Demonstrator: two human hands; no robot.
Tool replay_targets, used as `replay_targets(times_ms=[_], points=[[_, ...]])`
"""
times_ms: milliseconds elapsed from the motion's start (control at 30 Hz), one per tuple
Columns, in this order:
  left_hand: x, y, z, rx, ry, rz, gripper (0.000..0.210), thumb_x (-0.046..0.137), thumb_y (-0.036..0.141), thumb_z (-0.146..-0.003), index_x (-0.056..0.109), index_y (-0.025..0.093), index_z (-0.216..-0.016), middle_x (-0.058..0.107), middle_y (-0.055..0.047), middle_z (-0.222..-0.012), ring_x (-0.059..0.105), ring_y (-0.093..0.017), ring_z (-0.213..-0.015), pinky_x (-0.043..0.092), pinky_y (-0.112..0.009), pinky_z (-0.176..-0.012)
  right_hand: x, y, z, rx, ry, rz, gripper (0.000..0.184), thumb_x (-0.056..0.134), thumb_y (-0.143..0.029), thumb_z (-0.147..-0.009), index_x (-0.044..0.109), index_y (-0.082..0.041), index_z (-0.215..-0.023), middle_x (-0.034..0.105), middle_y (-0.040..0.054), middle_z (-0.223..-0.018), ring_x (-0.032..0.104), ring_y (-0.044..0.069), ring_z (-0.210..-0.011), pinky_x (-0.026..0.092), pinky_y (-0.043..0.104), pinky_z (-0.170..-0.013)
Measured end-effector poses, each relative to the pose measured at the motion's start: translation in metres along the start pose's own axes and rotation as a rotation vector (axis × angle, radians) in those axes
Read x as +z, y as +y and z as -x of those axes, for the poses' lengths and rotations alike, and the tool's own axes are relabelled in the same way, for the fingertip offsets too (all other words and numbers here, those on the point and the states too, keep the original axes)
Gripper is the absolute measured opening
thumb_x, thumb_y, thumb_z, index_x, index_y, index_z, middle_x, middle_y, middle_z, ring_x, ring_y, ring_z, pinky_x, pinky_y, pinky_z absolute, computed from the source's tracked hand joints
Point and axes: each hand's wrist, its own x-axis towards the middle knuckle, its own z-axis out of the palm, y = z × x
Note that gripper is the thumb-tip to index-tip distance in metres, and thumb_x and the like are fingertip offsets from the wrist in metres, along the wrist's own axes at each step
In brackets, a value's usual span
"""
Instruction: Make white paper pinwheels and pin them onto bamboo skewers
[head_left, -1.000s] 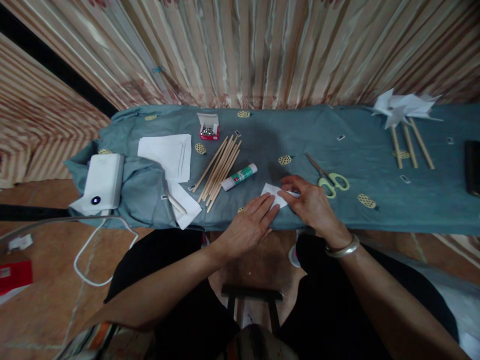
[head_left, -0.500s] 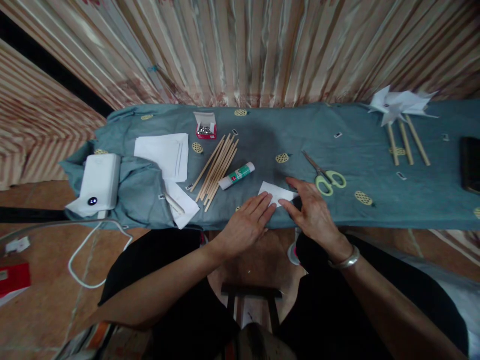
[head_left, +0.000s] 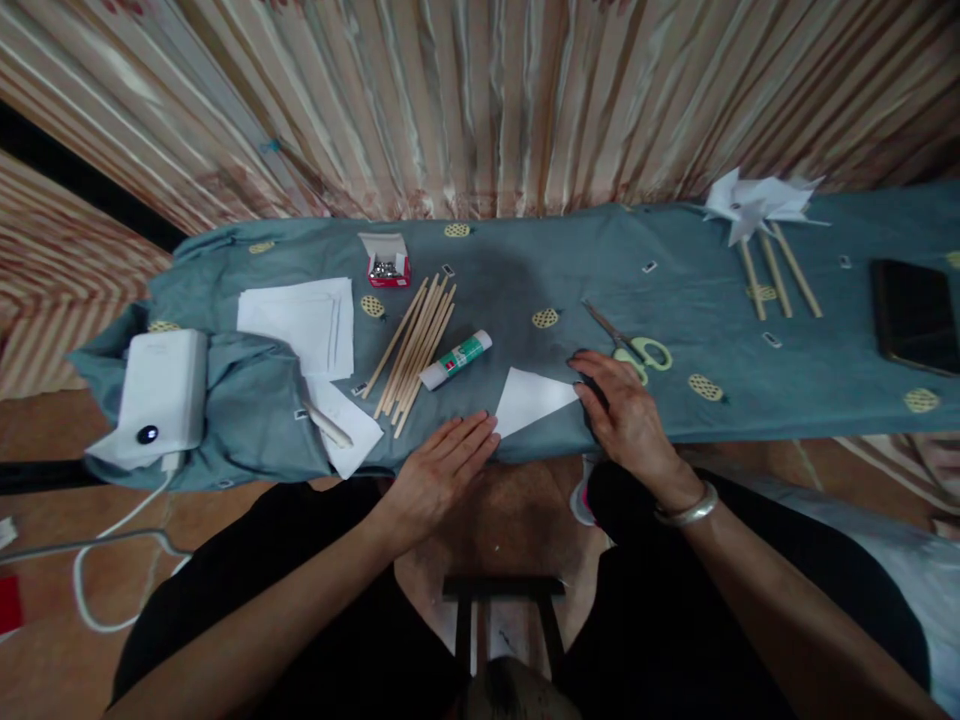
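A white paper triangle, apparently folded, lies near the front edge of the cloth-covered table. My left hand rests flat, its fingertips at the triangle's lower left corner. At the pointed right end is my right hand, thumb by the tip and index finger stretched out above it, with a gap between them. Just beyond that hand lie green-handled scissors, open-bladed. A glue stick with its cap on lies left of the triangle, against a bundle of wooden sticks.
White paper sheets lie at left, with a white pen on a lower piece. Behind the sticks stands a small red box of metal pins. A power bank sits far left. Paper pinwheels and a phone are right.
My left hand has slid left off the paper's middle to its corner, uncovering the triangle. My right hand has drawn back to the right tip. The view has turned slightly right.
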Motion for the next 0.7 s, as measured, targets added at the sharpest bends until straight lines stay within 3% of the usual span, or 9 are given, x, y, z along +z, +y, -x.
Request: replay_targets(times_ms=[433,700], points=[[-0.003,-0.002,0.007,0.022,-0.013,-0.067,0.04,0.043,0.011,-0.097,0.05,0.009,-0.136,0.057,-0.014,-0.142,0.048,-0.025,-0.137,0.046,-0.041,-0.11,-0.002,-0.002,-0.001,0.062,0.054,-0.104,0.032,0.039,-0.022,-0.097,0.067,-0.02,-0.112,0.068,0.0113,-0.122,0.061,0.025,-0.118,0.044,0.048,-0.105],[-0.006,-0.001,0.005,0.012,-0.016,-0.037,0.042,0.045,0.011,-0.095,0.049,0.008,-0.137,0.057,-0.016,-0.141,0.048,-0.026,-0.137,0.046,-0.043,-0.109,-0.005,-0.013,-0.004,0.087,-0.061,-0.165,0.021,0.057,-0.036,-0.092,0.069,-0.023,-0.103,0.065,0.0101,-0.13,0.058,0.027,-0.123,0.043,0.048,-0.106]])
